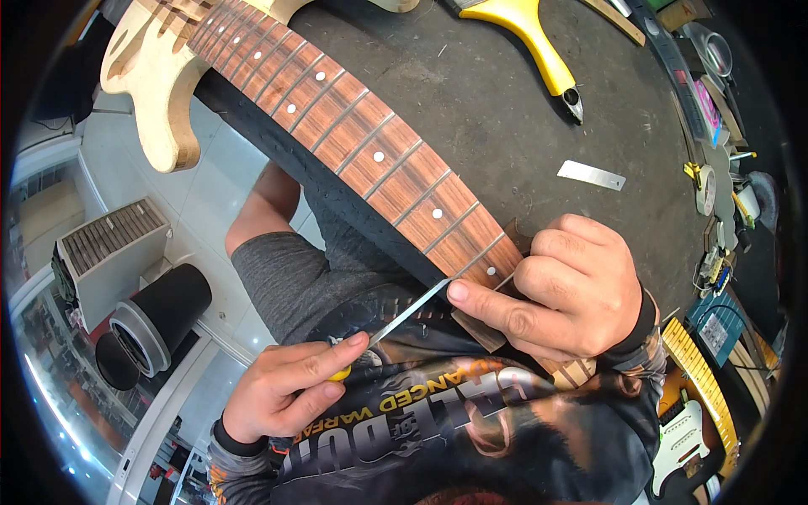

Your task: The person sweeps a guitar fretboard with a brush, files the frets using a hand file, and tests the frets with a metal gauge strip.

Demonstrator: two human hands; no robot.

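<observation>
My left hand (290,387) is closed around the yellow handle of a slim metal file (408,313). The file slants up to the near edge of a guitar neck (358,135), whose dark wood fretboard has metal frets and white dot inlays. At the file's tip, by a fret end, my right hand (576,290) presses its index finger. Its other fingers are curled over the end of the neck, and its thumb is hidden. The neck runs up left to an unfinished pale guitar body (156,84).
On the dark work table (471,93) lie a yellow-handled brush (534,38) and a small metal blade (591,175). Tools and tape (705,187) line the right edge. Another guitar (686,438) is at lower right. A black bin (168,307) stands on the floor at left.
</observation>
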